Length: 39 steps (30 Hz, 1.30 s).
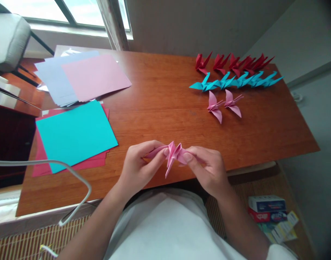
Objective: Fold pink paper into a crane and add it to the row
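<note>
Between my two hands is a pink origami crane [172, 154], held above the table's front edge. My left hand [143, 162] pinches its left wing between thumb and fingers. The right wing is gripped the same way by my right hand [206, 166]. One narrow point of the crane hangs down toward me, and its folded middle stands up between my thumbs. Two finished pink cranes [214, 107] sit farther back on the right, with their wings spread.
Behind the pink cranes run a row of blue cranes [225, 82] and a row of red cranes [219, 64]. Turquoise paper [77, 133] lies over red sheets at left, with pink paper [96, 77] behind. A white cable [81, 177] loops over the wooden table's [154, 97] left front corner.
</note>
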Tool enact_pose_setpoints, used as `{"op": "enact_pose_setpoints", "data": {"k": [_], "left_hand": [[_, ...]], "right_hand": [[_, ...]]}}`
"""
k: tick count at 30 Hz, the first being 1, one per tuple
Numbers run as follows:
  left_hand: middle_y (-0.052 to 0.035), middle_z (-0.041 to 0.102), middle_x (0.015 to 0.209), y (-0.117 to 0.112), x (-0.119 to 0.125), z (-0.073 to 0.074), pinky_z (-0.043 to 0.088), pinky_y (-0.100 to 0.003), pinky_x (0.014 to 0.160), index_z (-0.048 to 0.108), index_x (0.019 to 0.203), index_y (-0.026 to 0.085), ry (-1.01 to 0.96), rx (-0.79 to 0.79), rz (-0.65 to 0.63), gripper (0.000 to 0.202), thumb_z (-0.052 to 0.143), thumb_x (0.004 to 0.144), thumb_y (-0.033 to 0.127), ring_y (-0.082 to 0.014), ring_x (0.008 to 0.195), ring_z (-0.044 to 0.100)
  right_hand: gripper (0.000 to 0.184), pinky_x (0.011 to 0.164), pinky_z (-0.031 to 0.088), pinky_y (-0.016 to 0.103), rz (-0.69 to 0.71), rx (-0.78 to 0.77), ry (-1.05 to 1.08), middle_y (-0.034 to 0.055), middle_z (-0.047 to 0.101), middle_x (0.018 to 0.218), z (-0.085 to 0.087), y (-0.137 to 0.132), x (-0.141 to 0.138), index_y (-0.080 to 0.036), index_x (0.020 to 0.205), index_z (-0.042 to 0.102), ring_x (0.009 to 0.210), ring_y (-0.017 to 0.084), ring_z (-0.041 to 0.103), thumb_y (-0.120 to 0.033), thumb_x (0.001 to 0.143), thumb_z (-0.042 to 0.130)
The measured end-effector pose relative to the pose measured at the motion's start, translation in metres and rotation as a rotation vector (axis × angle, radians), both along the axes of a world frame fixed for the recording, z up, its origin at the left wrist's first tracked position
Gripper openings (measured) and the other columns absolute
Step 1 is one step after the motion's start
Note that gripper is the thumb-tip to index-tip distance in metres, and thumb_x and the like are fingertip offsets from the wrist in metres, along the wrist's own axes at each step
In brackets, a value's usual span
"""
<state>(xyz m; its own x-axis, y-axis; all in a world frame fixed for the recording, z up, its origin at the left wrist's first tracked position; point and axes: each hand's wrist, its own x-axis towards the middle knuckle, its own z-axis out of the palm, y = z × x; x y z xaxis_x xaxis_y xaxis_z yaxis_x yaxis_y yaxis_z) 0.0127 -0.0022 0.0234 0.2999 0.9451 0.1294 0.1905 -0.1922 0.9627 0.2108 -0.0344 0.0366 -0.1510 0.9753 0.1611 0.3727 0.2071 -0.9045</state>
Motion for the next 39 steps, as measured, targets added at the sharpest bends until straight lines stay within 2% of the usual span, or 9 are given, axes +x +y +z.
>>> {"op": "enact_pose_setpoints", "data": {"k": [4, 7, 10, 13, 16, 21, 28, 33, 39], "left_hand": [[-0.0002, 0.065, 0.061, 0.002, -0.001, -0.006, 0.04, -0.02, 0.047, 0.066, 0.071, 0.015, -0.228, -0.282, -0.09, 0.034, 0.071, 0.091, 0.042, -0.0102, 0.052, 0.055], [-0.0009, 0.065, 0.058, 0.0, 0.004, -0.012, 0.04, -0.02, 0.048, 0.063, 0.066, 0.015, -0.449, -0.476, -0.067, 0.035, 0.075, 0.087, 0.041, -0.0098, 0.05, 0.054], [0.0, 0.063, 0.054, -0.004, 0.013, -0.017, 0.039, -0.017, 0.048, 0.06, 0.063, 0.015, -0.627, -0.639, -0.018, 0.042, 0.08, 0.081, 0.046, -0.0072, 0.048, 0.051], [0.0009, 0.061, 0.053, -0.007, 0.019, -0.02, 0.037, -0.015, 0.049, 0.059, 0.062, 0.014, -0.726, -0.735, 0.024, 0.046, 0.084, 0.077, 0.05, -0.0056, 0.048, 0.051], [0.0012, 0.06, 0.052, -0.009, 0.021, -0.023, 0.036, -0.015, 0.05, 0.058, 0.062, 0.014, -0.766, -0.777, 0.016, 0.046, 0.084, 0.077, 0.049, -0.0056, 0.049, 0.049], [0.0009, 0.058, 0.054, -0.004, 0.014, -0.023, 0.037, -0.016, 0.054, 0.058, 0.064, 0.014, -0.782, -0.848, -0.12, 0.043, 0.081, 0.082, 0.046, -0.0062, 0.052, 0.048], [0.0001, 0.059, 0.055, 0.004, -0.001, -0.019, 0.033, -0.014, 0.048, 0.061, 0.065, 0.012, -0.661, -0.91, -0.278, 0.039, 0.08, 0.084, 0.04, -0.0041, 0.049, 0.045], [0.0011, 0.059, 0.06, 0.003, 0.005, -0.018, 0.037, -0.012, 0.049, 0.062, 0.068, 0.012, -0.697, -0.897, -0.117, 0.037, 0.081, 0.083, 0.04, -0.0034, 0.051, 0.048], [-0.0004, 0.067, 0.069, 0.0, 0.015, -0.017, 0.045, -0.012, 0.052, 0.071, 0.079, 0.013, -0.72, -0.727, 0.156, 0.022, 0.085, 0.079, 0.03, -0.0046, 0.057, 0.056]], "right_hand": [[0.018, 0.055, 0.049, 0.02, -0.022, -0.231, 0.366, -0.0025, 0.07, 0.064, -0.014, 0.003, 0.003, -0.019, 0.079, 0.072, 0.058, 0.011, 0.065, -0.031, 0.092, 0.07], [0.029, 0.044, 0.042, 0.018, -0.096, -0.284, 0.683, -0.0054, 0.062, 0.053, -0.026, 0.005, -0.003, -0.019, 0.069, 0.065, 0.044, 0.008, 0.052, -0.041, 0.084, 0.077], [0.042, 0.044, 0.038, 0.016, -0.173, -0.456, 0.977, -0.0068, 0.052, 0.05, -0.03, 0.005, -0.016, -0.019, 0.062, 0.056, 0.044, 0.006, 0.043, -0.048, 0.084, 0.077], [0.048, 0.047, 0.038, 0.016, -0.249, -0.609, 1.197, -0.0099, 0.039, 0.046, -0.028, 0.004, -0.027, -0.019, 0.058, 0.052, 0.043, 0.004, 0.03, -0.05, 0.081, 0.081], [0.051, 0.045, 0.033, 0.015, -0.215, -0.627, 1.317, -0.0106, 0.035, 0.046, -0.028, 0.003, -0.029, -0.019, 0.056, 0.048, 0.043, 0.004, 0.027, -0.048, 0.079, 0.083], [0.05, 0.041, 0.03, 0.013, -0.084, -0.739, 1.361, -0.012, 0.031, 0.043, -0.031, 0.005, -0.02, -0.018, 0.056, 0.047, 0.04, 0.003, 0.024, -0.045, 0.082, 0.081], [0.039, 0.039, 0.028, 0.013, 0.108, -0.948, 1.308, -0.0129, 0.031, 0.044, -0.032, 0.006, 0.0, -0.017, 0.063, 0.053, 0.037, 0.002, 0.02, -0.035, 0.087, 0.077], [0.039, 0.044, 0.033, 0.013, -0.047, -0.783, 1.24, -0.0095, 0.042, 0.049, -0.03, 0.007, -0.002, -0.017, 0.063, 0.054, 0.044, 0.003, 0.035, -0.035, 0.085, 0.08], [0.017, 0.057, 0.046, 0.013, -0.278, -0.515, 1.014, -0.0042, 0.066, 0.066, -0.034, 0.006, -0.005, -0.02, 0.078, 0.072, 0.059, 0.004, 0.057, -0.031, 0.081, 0.084]]}}
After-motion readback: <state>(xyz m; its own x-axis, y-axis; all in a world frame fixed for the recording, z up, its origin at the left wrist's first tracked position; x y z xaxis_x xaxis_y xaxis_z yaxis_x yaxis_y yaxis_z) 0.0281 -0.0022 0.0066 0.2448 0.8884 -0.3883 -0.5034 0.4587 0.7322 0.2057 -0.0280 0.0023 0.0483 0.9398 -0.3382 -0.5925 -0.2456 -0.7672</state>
